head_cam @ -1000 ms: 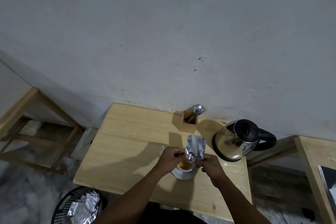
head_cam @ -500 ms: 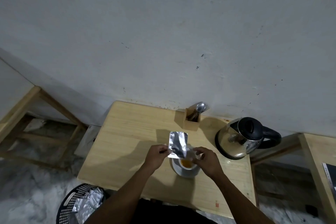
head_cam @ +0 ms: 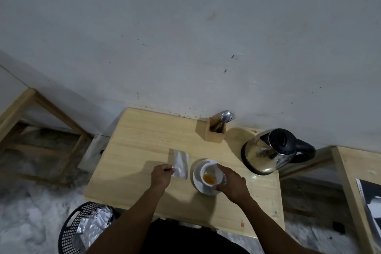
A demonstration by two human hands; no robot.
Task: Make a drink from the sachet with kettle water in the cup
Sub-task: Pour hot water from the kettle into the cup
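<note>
Sachet point(head_cam: 181, 163) is hanging over the counter point(head_cam: 132, 146), its corner pinched in my left grip point(head_cam: 161, 175); my right grip point(head_cam: 231, 181) is clasping the cup point(head_cam: 210, 175), hiding its far side.

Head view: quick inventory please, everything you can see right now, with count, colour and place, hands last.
Table: one, light wood, against the wall.
Sachet: one, silver foil, pinched by the left hand, left of the cup.
Cup: one, white, on the saucer, orange powder or liquid inside.
Saucer: one, white, table centre.
Kettle: one, steel with black lid and handle, right of the cup.
Cutlery holder: one, wooden box with metal cutlery, near the wall.
Basket: one, black mesh, on the floor left of the table, silver wrappers in it.
Second table: light wood, far right, only partly visible.
Left hand: holding the sachet's edge.
Right hand: gripping the cup.
</note>
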